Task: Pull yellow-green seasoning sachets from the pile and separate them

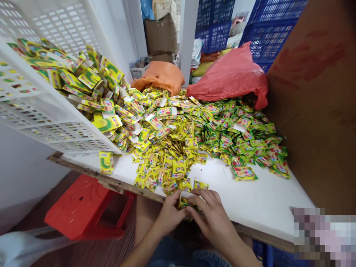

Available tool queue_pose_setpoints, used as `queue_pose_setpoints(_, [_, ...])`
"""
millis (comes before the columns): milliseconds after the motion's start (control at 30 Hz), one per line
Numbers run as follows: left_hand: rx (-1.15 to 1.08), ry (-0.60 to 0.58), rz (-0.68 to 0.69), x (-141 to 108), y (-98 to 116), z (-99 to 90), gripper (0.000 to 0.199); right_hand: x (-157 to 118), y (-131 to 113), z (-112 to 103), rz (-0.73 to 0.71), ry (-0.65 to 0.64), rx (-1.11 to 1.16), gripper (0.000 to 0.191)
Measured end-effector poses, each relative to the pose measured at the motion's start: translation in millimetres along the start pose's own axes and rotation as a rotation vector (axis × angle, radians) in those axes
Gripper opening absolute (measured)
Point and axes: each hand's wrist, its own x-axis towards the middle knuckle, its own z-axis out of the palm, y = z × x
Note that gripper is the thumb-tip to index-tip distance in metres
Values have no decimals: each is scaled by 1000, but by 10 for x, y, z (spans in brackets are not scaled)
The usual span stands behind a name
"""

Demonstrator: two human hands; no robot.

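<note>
At the table's front edge, my left hand (pixel 169 215) is closed round a small yellow-green carton (pixel 183 204) with a white flap at its top. My right hand (pixel 213 215) pinches the same carton from the other side, its fingers bent over the flap; whether a sachet is also in those fingers is hidden. Just beyond my hands lies a heap of small yellow sachets (pixel 179 166). Green sachets (pixel 228 139) are piled behind to the right. Several open yellow cartons (pixel 164 111) lie at the back of the heap.
A white plastic crate (pixel 63 126) tipped on the left spills cartons onto the white table (pixel 217 200). One carton (pixel 106 162) lies near the left edge. Behind are an orange sack (pixel 164 74) and a red bag (pixel 228 78). Cardboard (pixel 314 122) walls the right; a red stool (pixel 80 207) stands below left.
</note>
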Motion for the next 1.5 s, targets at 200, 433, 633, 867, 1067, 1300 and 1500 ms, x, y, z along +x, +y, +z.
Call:
queue_pose_setpoints(200, [-21,17,51,76,60,-8,24,-28,3,-57,-33,37,-2,24])
queue_pose_setpoints(433, [18,2,95,11,-16,-72,31,-22,-7,-4,-14,15,-41,22])
queue_pose_setpoints(633, [11,219,125,-41,-125,-47,44,-143,98,169,-36,205,157,27])
queue_pose_setpoints(867, [233,339,522,-71,-410,-101,37,-250,178,536,-4,609,288,25])
queue_pose_setpoints(1067, [441,107,603,-62,-174,-215,26,-171,212,433,-62,446,242,22])
queue_pose_setpoints(1300, [309,157,526,-66,-8,-158,28,-162,167,381,-35,500,327,33])
queue_pose_setpoints(1500, [438,0,624,-144,62,-210,34,-223,148,331,-128,366,272,31])
